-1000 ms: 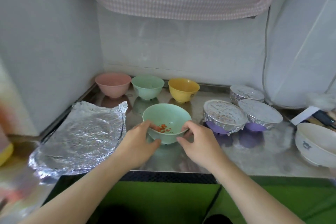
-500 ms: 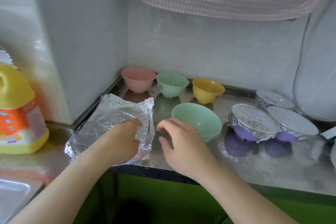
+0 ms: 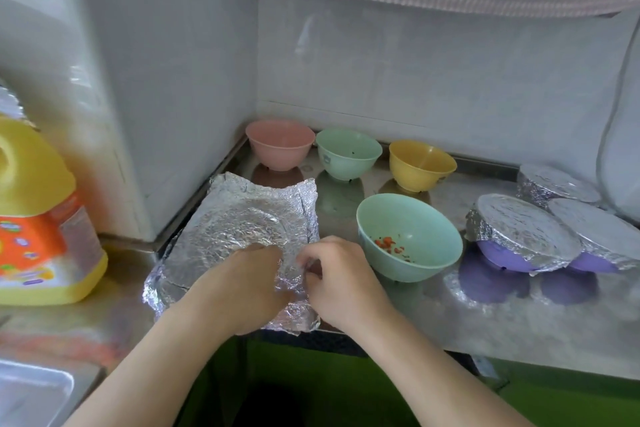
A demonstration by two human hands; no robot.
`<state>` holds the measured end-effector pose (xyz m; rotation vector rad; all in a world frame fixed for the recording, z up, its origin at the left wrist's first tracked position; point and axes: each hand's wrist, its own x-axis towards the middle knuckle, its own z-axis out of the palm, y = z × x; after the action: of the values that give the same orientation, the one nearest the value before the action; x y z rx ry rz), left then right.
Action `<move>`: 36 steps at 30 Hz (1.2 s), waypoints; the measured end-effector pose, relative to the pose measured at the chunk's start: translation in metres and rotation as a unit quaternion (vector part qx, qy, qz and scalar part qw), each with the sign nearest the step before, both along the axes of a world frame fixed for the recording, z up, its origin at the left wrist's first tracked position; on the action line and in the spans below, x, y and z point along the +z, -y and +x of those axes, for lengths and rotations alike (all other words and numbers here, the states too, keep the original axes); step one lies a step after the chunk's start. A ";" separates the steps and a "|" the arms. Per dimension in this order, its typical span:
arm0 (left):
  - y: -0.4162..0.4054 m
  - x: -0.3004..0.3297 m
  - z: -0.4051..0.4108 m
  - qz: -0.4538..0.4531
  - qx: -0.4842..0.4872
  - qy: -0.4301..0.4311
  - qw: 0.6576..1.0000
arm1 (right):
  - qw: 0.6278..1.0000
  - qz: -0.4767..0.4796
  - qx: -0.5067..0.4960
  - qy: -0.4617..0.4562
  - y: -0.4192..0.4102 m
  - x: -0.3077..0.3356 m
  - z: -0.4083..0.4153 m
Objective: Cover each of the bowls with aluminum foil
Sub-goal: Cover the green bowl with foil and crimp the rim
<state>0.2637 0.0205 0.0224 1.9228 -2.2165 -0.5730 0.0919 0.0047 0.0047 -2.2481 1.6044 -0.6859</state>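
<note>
Both hands had left the green bowl, which sat uncovered with red bits inside at the centre-right of the frame, and had moved to the crumpled foil sheet lying on the surface left of centre. The left hand rested on the sheet's near right corner, its fingers hidden so I could not tell their grip, while the right hand pinched the foil's edge with curled fingers. That suggested the sheet was about to be lifted for the bowl; three foil-covered bowls stood at the right, and three more stood open along the back.
</note>
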 end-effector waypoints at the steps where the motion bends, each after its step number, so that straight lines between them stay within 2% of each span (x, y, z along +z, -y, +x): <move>1: 0.001 -0.001 0.000 -0.011 0.010 -0.006 1.000 | 1.000 -0.015 0.001 0.004 0.002 -0.001 0.002; 8: 0.003 -0.003 0.011 -0.122 0.029 0.005 0.992 | 0.979 -0.154 0.025 0.129 0.008 0.012 0.010; 11: 0.008 -0.001 0.015 -0.188 0.067 0.015 0.980 | 0.973 -0.121 0.014 0.194 0.003 0.022 0.007; 13: 0.003 0.009 0.010 -0.219 0.084 0.015 0.972 | 0.961 -0.041 -0.032 0.272 -0.002 0.031 0.005; 14: 0.000 0.014 0.006 -0.237 0.091 0.024 0.967 | 0.938 0.020 -0.065 0.341 -0.003 0.038 0.005; 15: -0.003 0.018 0.001 -0.266 0.089 0.036 0.959 | 0.893 0.091 -0.088 0.433 -0.003 0.045 0.005; 17: -0.010 0.025 -0.011 -0.322 0.054 0.035 0.945 | 0.761 0.221 -0.106 0.600 -0.002 0.061 0.000; 18: -0.015 0.029 -0.017 -0.337 0.029 0.027 0.941 | 0.721 0.258 -0.105 0.634 -0.001 0.070 -0.006; 19: -0.018 0.031 -0.023 -0.351 -0.005 0.019 0.936 | 0.717 0.273 -0.098 0.634 -0.001 0.076 -0.014; 21: -0.026 0.034 -0.036 -0.362 -0.084 0.007 0.928 | 0.749 0.254 -0.103 0.603 -0.001 0.084 -0.032; 23: -0.033 0.033 -0.046 -0.348 -0.147 0.004 0.926 | 0.791 0.206 -0.152 0.555 0.002 0.082 -0.053; 27: -0.047 0.026 -0.058 -0.256 -0.212 0.001 0.943 | 0.852 0.133 -0.228 0.452 0.004 0.074 -0.100; 30: -0.054 0.028 -0.069 -0.197 -0.208 -0.046 0.957 | 0.865 0.111 -0.259 0.416 0.007 0.070 -0.133; 32: -0.053 0.034 -0.077 -0.182 -0.190 -0.095 0.960 | 0.859 0.100 -0.261 0.428 0.015 0.067 -0.151; 36: -0.029 0.048 -0.090 -0.224 -0.075 -0.219 0.947 | 0.855 0.099 -0.264 0.435 0.046 0.059 -0.183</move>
<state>0.1733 0.0491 0.0702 1.2690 -1.9934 -0.4153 -0.0913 -0.0409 0.0637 -1.0256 1.6393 -1.3451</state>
